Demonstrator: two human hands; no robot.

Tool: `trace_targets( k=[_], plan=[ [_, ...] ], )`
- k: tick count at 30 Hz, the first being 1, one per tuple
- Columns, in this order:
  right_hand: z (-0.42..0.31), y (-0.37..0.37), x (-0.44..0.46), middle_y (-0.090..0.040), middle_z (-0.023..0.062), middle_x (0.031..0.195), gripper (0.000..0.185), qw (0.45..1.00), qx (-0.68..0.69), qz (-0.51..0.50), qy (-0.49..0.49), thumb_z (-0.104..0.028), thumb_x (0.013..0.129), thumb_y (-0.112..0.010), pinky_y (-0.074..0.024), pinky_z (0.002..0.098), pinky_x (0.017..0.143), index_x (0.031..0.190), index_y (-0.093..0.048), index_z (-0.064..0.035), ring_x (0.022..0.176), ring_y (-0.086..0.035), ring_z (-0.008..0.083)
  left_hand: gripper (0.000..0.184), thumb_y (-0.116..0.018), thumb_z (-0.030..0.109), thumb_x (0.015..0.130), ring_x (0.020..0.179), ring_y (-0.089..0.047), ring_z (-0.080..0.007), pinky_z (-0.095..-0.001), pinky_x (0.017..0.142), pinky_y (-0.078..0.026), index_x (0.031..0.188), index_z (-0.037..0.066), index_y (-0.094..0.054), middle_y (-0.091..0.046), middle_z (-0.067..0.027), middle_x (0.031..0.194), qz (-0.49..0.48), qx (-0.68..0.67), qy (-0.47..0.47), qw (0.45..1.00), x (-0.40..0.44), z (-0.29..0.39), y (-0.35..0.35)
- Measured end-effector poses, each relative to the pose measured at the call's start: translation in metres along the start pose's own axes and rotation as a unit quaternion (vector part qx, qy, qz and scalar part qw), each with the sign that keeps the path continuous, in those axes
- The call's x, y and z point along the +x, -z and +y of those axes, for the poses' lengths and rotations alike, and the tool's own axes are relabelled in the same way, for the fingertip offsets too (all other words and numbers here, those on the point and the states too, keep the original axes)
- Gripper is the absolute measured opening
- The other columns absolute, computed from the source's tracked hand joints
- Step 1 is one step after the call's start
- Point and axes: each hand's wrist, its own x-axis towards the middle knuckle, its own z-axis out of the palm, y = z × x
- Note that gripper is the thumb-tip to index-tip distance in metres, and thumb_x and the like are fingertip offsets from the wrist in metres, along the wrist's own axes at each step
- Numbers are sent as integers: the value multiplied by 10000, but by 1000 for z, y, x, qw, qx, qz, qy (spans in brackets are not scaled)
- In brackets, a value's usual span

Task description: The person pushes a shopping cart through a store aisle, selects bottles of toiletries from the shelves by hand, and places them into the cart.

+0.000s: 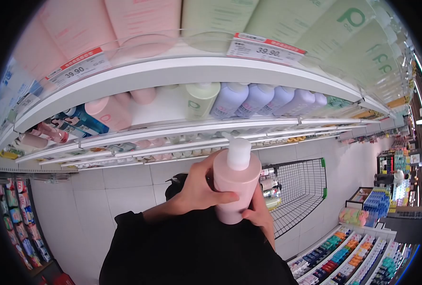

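A pink pump bottle (234,190) with a white pump top (239,154) is held upright close in front of my chest. My left hand (199,187) wraps around its left side, thumb across the front. Lower on the right side, my right hand (260,211) grips the bottle near its base, its thumb on the front; its other fingers are mostly hidden behind it. Beyond the bottle runs a white shelf holding a pink bottle (109,113), a pale green bottle (202,100) and several lilac bottles (230,99).
A wire shopping cart (299,190) with several items inside stands on the tiled floor (130,204) to the right. Large price tags (267,50) hang on the upper shelf edge. Packed shelves (346,256) stand at lower right, and a rack of packets (23,218) at left.
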Motion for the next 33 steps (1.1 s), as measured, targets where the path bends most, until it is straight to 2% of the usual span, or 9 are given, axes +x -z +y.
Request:
trace_targets(
  k=[3, 6, 11, 16, 19, 26, 29, 31, 33],
  plan=[
    [19, -9, -4, -397, 157, 1473, 1128, 997, 24, -29, -61, -607, 763, -770, -324, 407, 1121, 1526, -200, -3, 1354, -416, 266, 819, -832, 303, 760, 1040, -661, -227, -363, 896, -514, 1396, -33, -440, -665, -149, 1143, -17, 50, -1, 999, 8, -9, -2],
    [43, -17, -11, -433, 161, 1442, 1020, 980, 173, 39, -85, -508, 802, -752, -372, 415, 1096, 1509, -232, 11, 1335, -446, 257, 764, -721, 426, 858, 791, -708, -352, -403, 722, -541, 1395, -33, -428, -695, -218, 930, -54, 261, 56, 962, 12, -12, 3],
    [45, -16, -10, -526, 186, 1351, 959, 953, 286, 57, -88, -515, 797, -757, -505, 432, 977, 1472, -313, 1, 1191, -586, 311, 736, -701, 383, 893, 747, -701, -276, -360, 679, -532, 1427, -26, -404, -707, -218, 1006, -82, 181, 79, 977, 12, -11, 3],
    [36, -20, -7, -543, 250, 1262, 992, 881, 461, -54, -93, -691, 798, -624, -572, 473, 817, 1454, -336, -5, 988, -659, 379, 647, -622, 290, 964, 641, -665, -204, -320, 630, -517, 1482, -11, -378, -723, -166, 1010, -120, 252, 83, 957, 14, -8, 11],
    [32, -24, -8, -589, 233, 1112, 999, 913, 398, -14, -86, -797, 795, -494, -570, 440, 676, 1402, -387, -11, 851, -669, 356, 616, -616, 267, 965, 616, -655, -198, -305, 608, -509, 1472, -9, -401, -726, -153, 998, -121, 261, 52, 956, 12, -13, 8],
    [41, -27, -14, -595, 232, 1098, 1023, 909, 409, -5, -77, -821, 778, -488, -569, 449, 684, 1380, -406, 2, 841, -671, 358, 608, -629, 257, 947, 636, -683, -200, -307, 597, -517, 1457, -7, -430, -733, -113, 954, -132, 283, 48, 949, 11, -8, 6],
    [49, -23, -16, -559, 242, 1189, 1029, 884, 459, -44, -79, -757, 771, -567, -577, 459, 777, 1430, -361, 6, 926, -666, 357, 606, -655, 249, 913, 871, -710, -249, -345, 744, -531, 1428, -11, -469, -703, -130, 1116, -119, 300, 87, 943, 10, -1, 2],
    [49, -22, -15, -552, 252, 1236, 1002, 875, 473, -75, -73, -739, 792, -556, -568, 456, 839, 1438, -360, 2, 999, -658, 351, 602, -667, 283, 881, 1194, -598, -326, -432, 992, -441, 1390, -1, -516, -583, -169, 1354, -16, 412, -161, 897, 9, -6, -3],
    [46, -25, -19, -541, 249, 1278, 983, 897, 432, -11, -93, -719, 805, -558, -550, 455, 892, 1447, -354, -3, 1065, -638, 351, 614, -670, 316, 863, 1300, -495, -342, -470, 1073, -339, 1379, 13, -531, -513, -180, 1425, -65, 415, -175, 891, 9, -3, -4]
  ],
)
